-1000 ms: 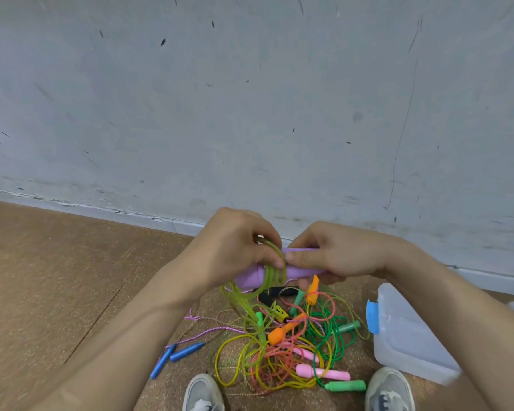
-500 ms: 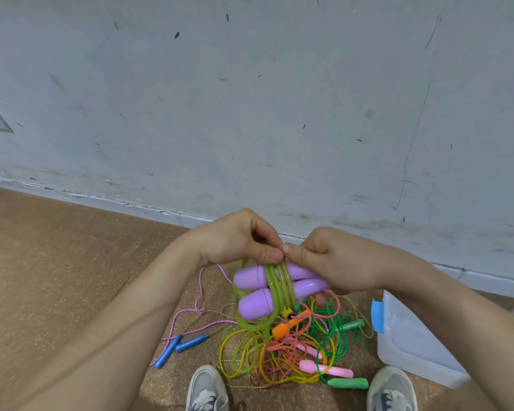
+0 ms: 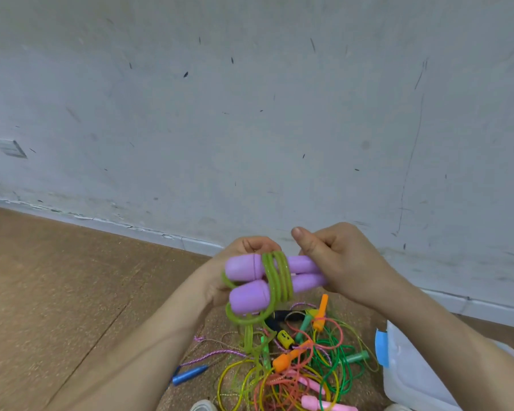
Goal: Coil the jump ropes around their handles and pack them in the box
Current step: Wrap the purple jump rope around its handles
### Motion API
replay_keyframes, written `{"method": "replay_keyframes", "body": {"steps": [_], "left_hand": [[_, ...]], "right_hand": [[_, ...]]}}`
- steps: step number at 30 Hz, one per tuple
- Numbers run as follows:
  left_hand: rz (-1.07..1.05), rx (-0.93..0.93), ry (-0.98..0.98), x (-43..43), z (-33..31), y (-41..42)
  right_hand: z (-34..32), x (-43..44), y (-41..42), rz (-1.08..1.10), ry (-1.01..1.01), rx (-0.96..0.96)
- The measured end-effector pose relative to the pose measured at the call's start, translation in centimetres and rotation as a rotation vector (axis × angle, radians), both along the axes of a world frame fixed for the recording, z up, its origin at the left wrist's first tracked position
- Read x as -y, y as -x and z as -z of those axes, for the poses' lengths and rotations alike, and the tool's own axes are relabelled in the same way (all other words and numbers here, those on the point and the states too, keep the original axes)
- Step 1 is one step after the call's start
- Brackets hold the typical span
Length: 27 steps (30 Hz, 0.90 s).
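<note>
Two purple handles (image 3: 247, 280) lie side by side in the air, with a green rope (image 3: 278, 277) coiled around their middle. My right hand (image 3: 341, 262) grips the handles' right ends, thumb raised. My left hand (image 3: 232, 262) is behind the handles' left ends and holds them; a green loop (image 3: 244, 317) hangs below and trails down to the floor. A translucent white box (image 3: 413, 372) with a blue clip stands on the floor at lower right.
A tangle of jump ropes (image 3: 294, 366) in yellow, green, orange and pink lies on the brown floor below my hands. A rope with blue handles (image 3: 190, 375) lies to its left. A grey wall rises behind. My shoes show at the bottom edge.
The handles rose and turned so their rounded ends face me more. My right thumb lifted off the coil. The view tilted slightly.
</note>
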<state>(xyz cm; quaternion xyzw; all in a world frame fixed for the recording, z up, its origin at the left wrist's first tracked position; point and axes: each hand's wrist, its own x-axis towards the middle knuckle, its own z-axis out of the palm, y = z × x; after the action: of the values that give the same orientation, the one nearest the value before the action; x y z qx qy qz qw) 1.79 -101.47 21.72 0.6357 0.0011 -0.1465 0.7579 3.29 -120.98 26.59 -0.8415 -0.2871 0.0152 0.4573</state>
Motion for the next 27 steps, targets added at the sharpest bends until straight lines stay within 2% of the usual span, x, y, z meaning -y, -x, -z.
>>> {"method": "replay_keyframes", "body": {"steps": [2, 4, 8, 12, 14, 15, 18, 20, 22, 25, 27], "left_hand": [[-0.066, 0.065, -0.020, 1.3, 0.4, 0.7], [-0.056, 0.219, -0.013, 3.3, -0.8, 1.6], [-0.441, 0.275, 0.058, 5.1, -2.3, 0.8], [-0.607, 0.508, -0.499, 4.5, -2.7, -0.4], [-0.636, 0.591, -0.625, 4.6, -3.0, -1.0], [-0.603, 0.556, -0.587, 4.8, -3.1, -1.3], [-0.404, 0.270, -0.214, 6.0, -4.3, -1.7], [-0.361, 0.212, -0.205, 6.4, -4.2, -1.8], [-0.362, 0.308, -0.445, 6.4, -3.8, -1.7], [-0.293, 0.570, -1.213, 6.7, -3.6, -1.1], [-0.258, 0.642, -1.536, 6.7, -3.8, -0.7]], "right_hand": [[-0.1, -0.1, -0.5, 0.094, -0.146, -0.150], [-0.1, -0.2, -0.9, 0.163, -0.280, -0.305], [-0.7, -0.4, -1.8, 0.235, -0.547, -0.507], [-1.5, -1.3, -1.6, 0.191, -0.728, -0.678], [-1.9, -1.8, -1.5, 0.186, -0.754, -0.683], [-2.0, -2.0, -1.7, 0.209, -0.750, -0.652], [-1.8, -2.4, -3.1, 0.360, -0.696, -0.506], [-1.7, -2.1, -4.2, 0.470, -0.654, -0.421], [-1.4, -1.4, -5.4, 0.560, -0.620, -0.343], [-0.9, -0.4, -6.9, 0.671, -0.417, -0.148], [-0.5, -0.2, -7.1, 0.693, -0.253, -0.054]]}}
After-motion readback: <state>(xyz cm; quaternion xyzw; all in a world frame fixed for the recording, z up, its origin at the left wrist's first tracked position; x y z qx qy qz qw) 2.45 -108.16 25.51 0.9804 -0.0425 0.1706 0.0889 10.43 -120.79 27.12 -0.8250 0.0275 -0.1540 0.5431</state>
